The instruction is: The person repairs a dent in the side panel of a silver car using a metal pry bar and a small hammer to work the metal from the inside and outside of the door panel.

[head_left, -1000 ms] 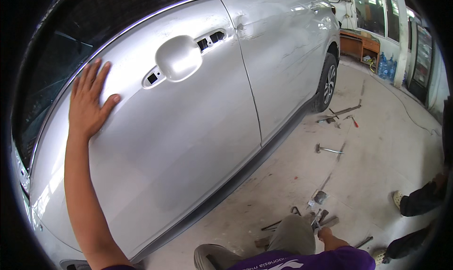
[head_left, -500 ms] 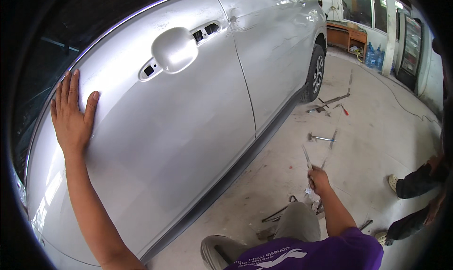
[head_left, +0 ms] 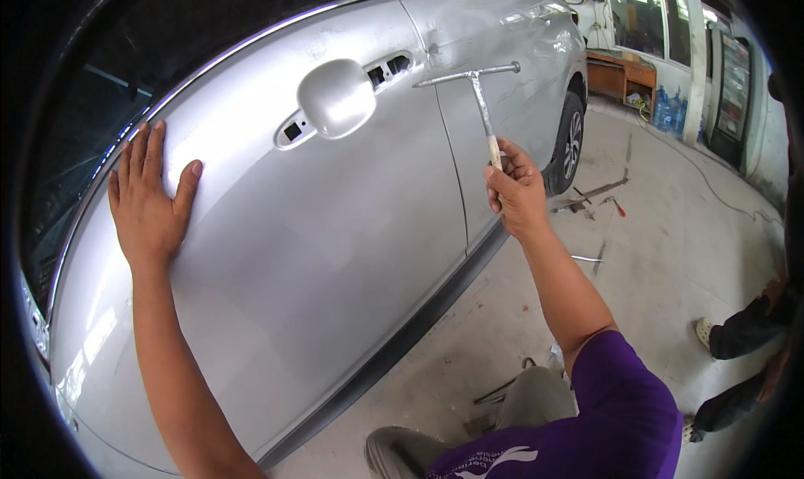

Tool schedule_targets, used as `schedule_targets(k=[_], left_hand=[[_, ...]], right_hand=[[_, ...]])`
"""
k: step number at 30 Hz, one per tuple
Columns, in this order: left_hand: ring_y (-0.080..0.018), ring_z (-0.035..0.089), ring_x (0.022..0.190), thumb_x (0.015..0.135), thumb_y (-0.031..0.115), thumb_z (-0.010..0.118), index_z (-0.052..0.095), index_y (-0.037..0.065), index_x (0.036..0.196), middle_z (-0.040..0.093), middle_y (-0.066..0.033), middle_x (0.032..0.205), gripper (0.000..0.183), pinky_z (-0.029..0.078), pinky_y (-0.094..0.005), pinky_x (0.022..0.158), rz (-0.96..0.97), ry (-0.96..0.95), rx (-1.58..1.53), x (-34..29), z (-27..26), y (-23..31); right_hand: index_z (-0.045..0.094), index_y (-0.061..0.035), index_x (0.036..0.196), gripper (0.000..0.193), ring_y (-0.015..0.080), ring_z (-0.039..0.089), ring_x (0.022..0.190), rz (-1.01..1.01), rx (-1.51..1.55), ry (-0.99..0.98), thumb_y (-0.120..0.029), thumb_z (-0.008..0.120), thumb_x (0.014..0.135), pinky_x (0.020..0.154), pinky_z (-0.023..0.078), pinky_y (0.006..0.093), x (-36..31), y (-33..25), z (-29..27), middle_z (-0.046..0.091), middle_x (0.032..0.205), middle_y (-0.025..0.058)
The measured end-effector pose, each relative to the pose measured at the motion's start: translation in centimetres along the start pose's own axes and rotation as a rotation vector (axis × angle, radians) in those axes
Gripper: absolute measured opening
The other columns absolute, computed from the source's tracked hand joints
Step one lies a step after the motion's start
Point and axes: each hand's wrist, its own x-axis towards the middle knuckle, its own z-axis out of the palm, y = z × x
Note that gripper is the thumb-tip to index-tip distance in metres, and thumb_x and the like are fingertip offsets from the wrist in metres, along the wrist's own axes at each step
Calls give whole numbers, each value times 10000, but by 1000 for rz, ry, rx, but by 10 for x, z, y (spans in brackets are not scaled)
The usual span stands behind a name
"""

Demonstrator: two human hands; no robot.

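Note:
My left hand [head_left: 152,209] lies flat on a silver car door [head_left: 352,219], fingers spread, fingertips by the chrome trim under the window. My right hand [head_left: 519,196] is raised at the right, wrapped round the pale handle of a body hammer [head_left: 483,110]. Its long, narrow head points up and stands crosswise, with a tapered tip on the left and a small round face on the right. The hammer appears in front of the rear door and the door seam, apart from the panel as far as I can tell. The front door's handle recess [head_left: 337,99] has no handle, only bare cut-outs.
The rear door [head_left: 511,39] carries scuffs and a dent. On the floor are hand tools by the rear wheel [head_left: 571,140], another tool [head_left: 586,259] partly behind my arm, and metal rods [head_left: 496,393] near my knees. Another person's legs [head_left: 741,332] stand at the right.
My right hand has risen from low near the floor to door height, bringing the hammer up in front of the car. My left hand stays flat on the door; the view has shifted slightly.

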Motion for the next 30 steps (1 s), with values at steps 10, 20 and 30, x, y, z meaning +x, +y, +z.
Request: schedule_targets(k=[10,20,30], left_hand=[[-209,280,1435,888,675,425,352,310,1481,346,11,1536,700,183,-444,1196,-21,-10,23,-2,-3,3],[-211,283,1433,871,699,424,353,305,1481,347,17,1536,730,191,-450,1193,-33,-24,-1,-1,-2,2],[-218,281,1433,872,678,441,351,294,1483,349,6,1535,728,190,-450,1192,-42,-47,-28,-1,-9,4]], right_hand=[[535,-35,1338,394,57,483,607,-135,-39,44,-184,551,973,523,409,205,21,2,42,551,780,-10],[483,-93,1395,402,48,457,575,-285,-134,-34,-154,467,997,523,428,225,36,1,87,520,702,2],[533,-105,1365,389,75,484,663,-557,-267,44,-82,483,980,651,446,216,46,51,94,630,876,27]])
